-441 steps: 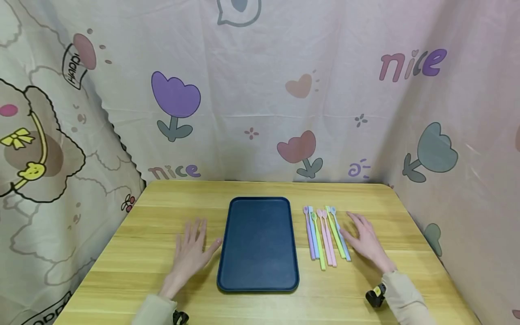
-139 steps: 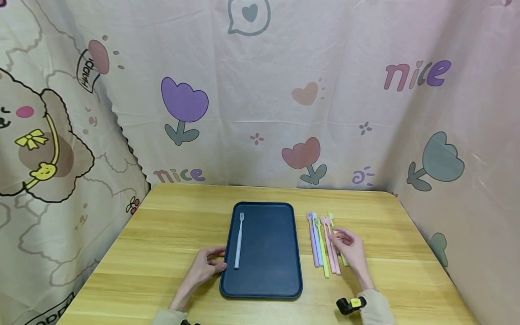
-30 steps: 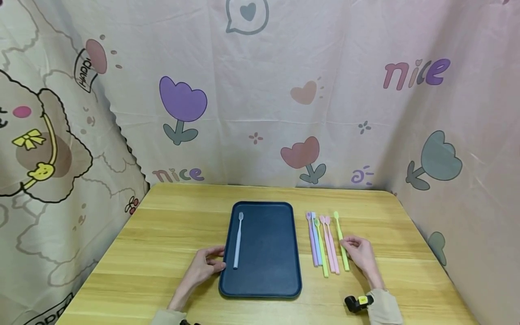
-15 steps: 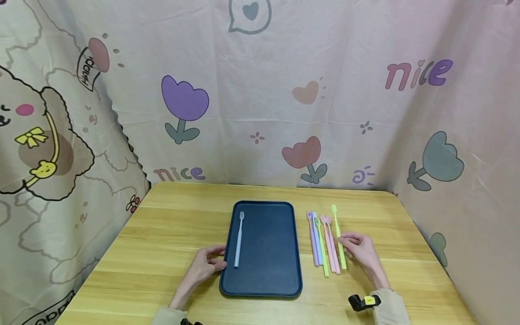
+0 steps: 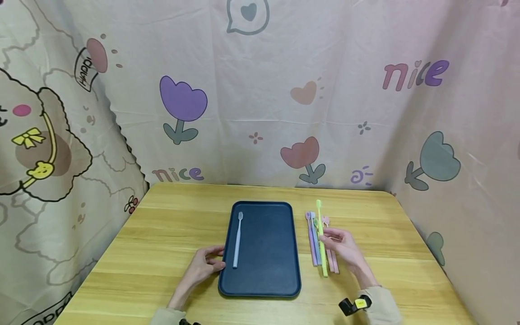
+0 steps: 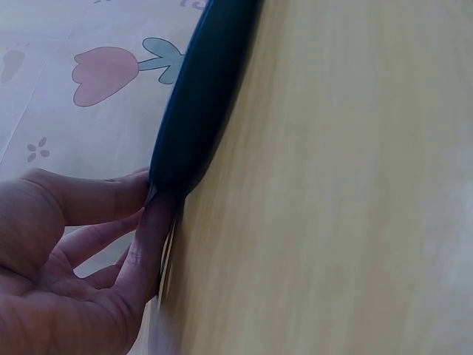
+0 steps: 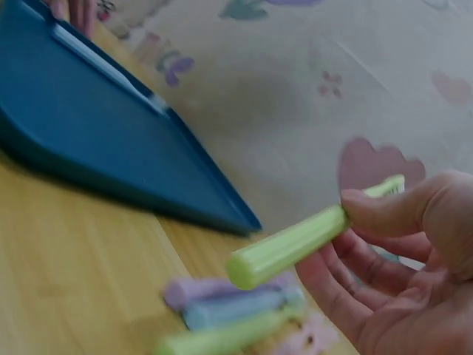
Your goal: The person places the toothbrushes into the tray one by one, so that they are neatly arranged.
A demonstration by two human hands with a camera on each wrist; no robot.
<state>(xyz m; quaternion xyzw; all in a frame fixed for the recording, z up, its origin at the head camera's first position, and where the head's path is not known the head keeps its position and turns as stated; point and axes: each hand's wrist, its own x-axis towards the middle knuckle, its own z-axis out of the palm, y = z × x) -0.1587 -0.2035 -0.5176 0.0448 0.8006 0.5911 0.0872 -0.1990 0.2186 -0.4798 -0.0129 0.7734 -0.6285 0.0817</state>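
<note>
My right hand [image 5: 347,249] pinches a yellow-green toothbrush [image 5: 321,225] by its handle, head pointing away. In the right wrist view the held toothbrush [image 7: 292,248] is raised above the others. Beneath it on the table lie a purple toothbrush [image 5: 313,247], a blue one, another yellow-green one [image 7: 229,334] and pink ones [image 5: 334,264], partly covered by the hand and held brush. My left hand [image 5: 202,267] grips the left rim of a dark blue tray [image 5: 268,253] between thumb and fingers. One light blue toothbrush [image 5: 237,246] lies lengthwise along the tray's left side.
The wooden table [image 5: 174,212] ends at a patterned curtain [image 5: 243,90] behind it, with more curtain on both sides. Bare wood shows left of the tray and right of the toothbrushes. A small black camera [image 5: 354,305] sits at my right wrist.
Over the last second my right hand has lifted the yellow-green toothbrush and carried it left, above the other brushes. The left hand stays on the tray rim. Earlier, the light blue toothbrush came onto the tray.
</note>
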